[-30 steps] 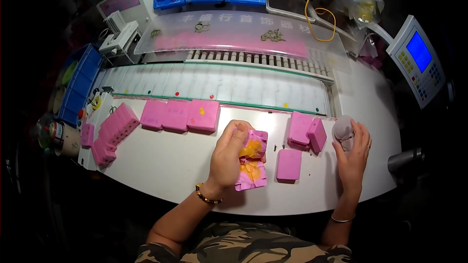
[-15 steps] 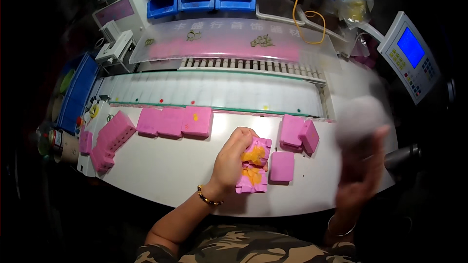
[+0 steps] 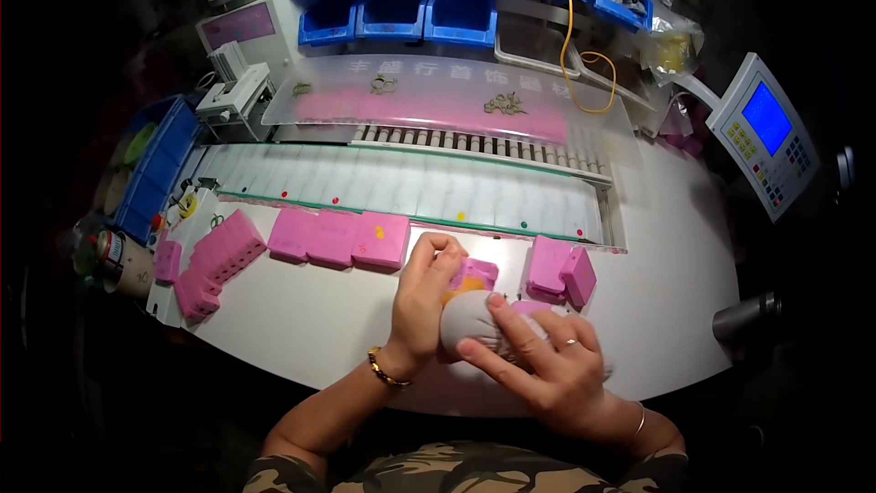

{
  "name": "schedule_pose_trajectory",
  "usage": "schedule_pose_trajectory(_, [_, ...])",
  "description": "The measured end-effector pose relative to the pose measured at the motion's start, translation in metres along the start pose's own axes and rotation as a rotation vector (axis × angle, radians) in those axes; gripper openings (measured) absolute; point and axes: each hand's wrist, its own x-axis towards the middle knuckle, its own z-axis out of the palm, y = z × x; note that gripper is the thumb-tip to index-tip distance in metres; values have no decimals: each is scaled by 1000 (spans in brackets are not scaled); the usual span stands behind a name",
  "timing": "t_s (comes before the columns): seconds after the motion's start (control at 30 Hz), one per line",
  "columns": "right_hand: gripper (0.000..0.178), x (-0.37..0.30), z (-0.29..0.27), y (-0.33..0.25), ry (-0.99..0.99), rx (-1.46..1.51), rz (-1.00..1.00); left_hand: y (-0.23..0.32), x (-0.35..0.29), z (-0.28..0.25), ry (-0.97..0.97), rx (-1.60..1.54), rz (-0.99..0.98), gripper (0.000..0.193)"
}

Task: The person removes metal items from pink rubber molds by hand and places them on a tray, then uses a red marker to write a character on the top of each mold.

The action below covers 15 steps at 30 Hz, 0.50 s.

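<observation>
Left hand (image 3: 422, 301): clamped on the pink piece, thumb and fingers closed round its left side.
Pink piece (image 3: 476, 272): held upright above the table, near the middle; orange-yellow patch on its face; its nearer part is hidden by the pouch.
Right hand (image 3: 558, 374): fingers closed on the pouch, reaching in from the near right; ring on one finger.
Pouch (image 3: 470, 319): grey-white, rounded, creased; in front of the pink piece, overlapping it in view; whether the two touch, I cannot tell.
Wrists: beads (image 3: 387, 372) on the left, a thin bangle (image 3: 640, 420) on the right.
Table (image 3: 301, 329): white, with the pink blocks on it.
Pink blocks, left: a bent row (image 3: 224, 256), and a row of three (image 3: 339, 237) to its right, side by side.
Pink blocks, right: one flat block (image 3: 547, 265) with a tilted block (image 3: 578, 274) against its right side; another shows partly behind the right hand.
Far side: a white belt (image 3: 401, 184) with green edges and coloured dots; rollers (image 3: 474, 150) beyond; then a clear cover (image 3: 429, 91) bearing metal pieces (image 3: 505, 105); blue bins (image 3: 461, 20) farthest.
Far right: a panel (image 3: 765, 135) with a lit blue screen.
</observation>
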Motion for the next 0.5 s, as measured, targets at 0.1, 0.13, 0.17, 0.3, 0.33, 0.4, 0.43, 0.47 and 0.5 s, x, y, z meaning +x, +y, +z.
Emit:
schedule_pose_trajectory(0.1, [45,-9,-3,15,-90,80,43,-21,-7,-1,54,-89,-160,22])
schedule_pose_trajectory(0.13, [47,-11,-5,21,-72,71,85,-18,-8,-1,60,-90,-169,22])
schedule_pose_trajectory(0.17, [45,-15,-8,28,-40,20,128,-10,-7,-3,61,-219,-289,25])
schedule_pose_trajectory(0.3, [55,-37,-8,63,16,-224,461,-18,10,-20,42,-569,-426,54])
schedule_pose_trajectory(0.33, [55,-45,-6,71,16,-224,462,-13,10,-22,14,-642,-434,57])
schedule_pose_trajectory(0.4, [62,-65,2,87,-25,-278,678,-12,8,-22,-22,-652,-454,56])
schedule_pose_trajectory(0.43, [62,-77,6,96,-29,-281,681,-11,7,-21,-60,-664,-471,54])
schedule_pose_trajectory(0.47, [61,-89,10,103,-131,-211,785,-8,4,-16,-64,-668,-476,54])
schedule_pose_trajectory(0.5, [60,-95,16,108,-230,-132,885,-4,2,-11,-23,-579,-436,53])
